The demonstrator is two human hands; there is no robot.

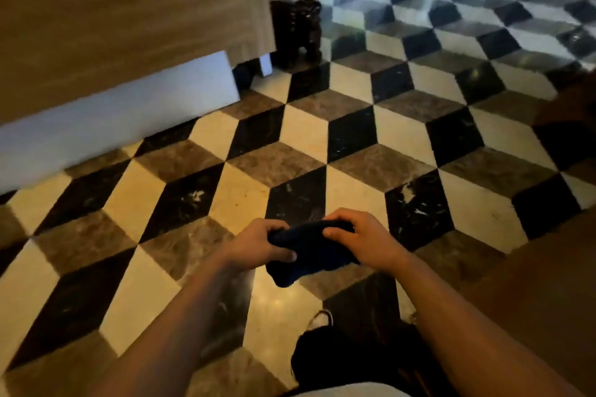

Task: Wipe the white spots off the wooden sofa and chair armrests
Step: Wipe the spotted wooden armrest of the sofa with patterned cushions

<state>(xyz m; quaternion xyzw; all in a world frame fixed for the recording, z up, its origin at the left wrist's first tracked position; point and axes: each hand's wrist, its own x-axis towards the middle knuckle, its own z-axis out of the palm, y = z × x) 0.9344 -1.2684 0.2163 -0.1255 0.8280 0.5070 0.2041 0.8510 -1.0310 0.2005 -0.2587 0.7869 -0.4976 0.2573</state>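
Note:
A dark blue cloth is bunched up between both hands, low in the middle of the view. My left hand grips its left end and my right hand grips its right end, above the tiled floor. A brown wooden surface runs along the right edge, blurred; I cannot tell whether it is an armrest. No white spots show on it.
The floor is patterned in black, cream and grey diamond tiles. A tan wood-panelled wall with a white skirting board fills the upper left. A dark carved figure stands at the wall's corner. My shoe shows below.

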